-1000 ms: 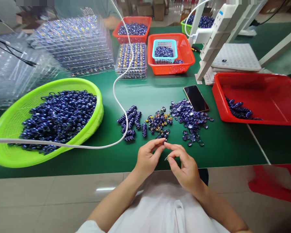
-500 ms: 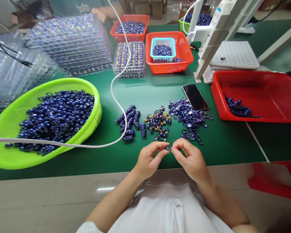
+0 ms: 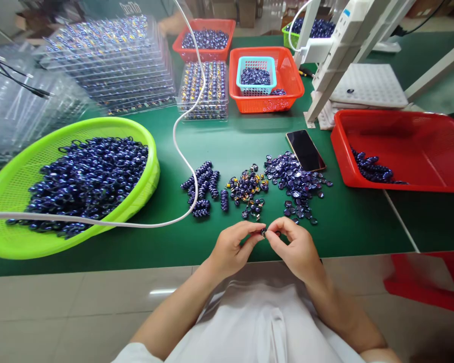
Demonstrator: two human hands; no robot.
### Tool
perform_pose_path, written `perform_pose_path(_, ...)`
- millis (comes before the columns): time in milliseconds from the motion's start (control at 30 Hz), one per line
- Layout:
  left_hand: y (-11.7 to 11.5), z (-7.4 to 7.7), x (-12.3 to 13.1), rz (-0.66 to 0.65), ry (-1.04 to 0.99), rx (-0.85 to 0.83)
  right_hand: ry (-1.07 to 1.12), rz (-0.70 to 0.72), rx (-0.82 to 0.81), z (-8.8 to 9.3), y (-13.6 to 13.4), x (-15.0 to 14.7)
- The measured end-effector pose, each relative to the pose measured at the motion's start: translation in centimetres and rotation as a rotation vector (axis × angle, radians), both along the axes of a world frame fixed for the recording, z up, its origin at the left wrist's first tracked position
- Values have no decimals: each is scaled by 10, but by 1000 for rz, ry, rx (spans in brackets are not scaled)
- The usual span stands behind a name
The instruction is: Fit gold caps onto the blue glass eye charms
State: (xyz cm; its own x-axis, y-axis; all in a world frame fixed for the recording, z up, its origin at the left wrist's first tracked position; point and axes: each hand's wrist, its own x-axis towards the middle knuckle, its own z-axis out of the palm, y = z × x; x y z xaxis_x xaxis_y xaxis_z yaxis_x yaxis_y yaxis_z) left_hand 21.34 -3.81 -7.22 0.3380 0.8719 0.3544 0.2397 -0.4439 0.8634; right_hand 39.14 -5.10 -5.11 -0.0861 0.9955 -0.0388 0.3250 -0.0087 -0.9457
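Note:
My left hand (image 3: 232, 247) and my right hand (image 3: 295, 247) meet at the near edge of the green table (image 3: 348, 222). Both pinch one small dark blue piece (image 3: 264, 232) between their fingertips. Just beyond the hands lie three small heaps: stacked rows of blue pieces (image 3: 203, 189), a mixed heap with yellow bits (image 3: 247, 189), and loose flat blue pieces (image 3: 295, 181).
A lime green basket (image 3: 7, 242) full of blue pieces sits at left, with a white cable (image 3: 179, 156) running across it. A phone (image 3: 305, 149) lies by a red tray (image 3: 408, 126). Orange baskets (image 3: 287, 80), clear tray stacks (image 3: 113, 65) and a white frame (image 3: 336, 50) stand behind.
My right hand has risen and closed in on the left; the fingertips of both now pinch the same small piece, and they have shifted slightly away from me.

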Motion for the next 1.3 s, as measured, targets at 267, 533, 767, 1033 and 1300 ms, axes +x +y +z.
perform_pose_path(267,0,0,-3,-17,34,-11,-33,-2,16,1,-1,-2)
perform_pose_path(533,0,-1,-4,-8,13,-44,-52,-5,8,-1,-3,-5)
perform_pose_path(767,-6,0,-1,39,-45,-2,28,18,-102,0,2,-7)
perform_pose_path(1033,-10,2,2,121,-127,-249,13,69,-152,-2,6,-6)
perform_pose_path(1300,-7,12,8,219,-430,-797,190,101,-147,-9,1,4)
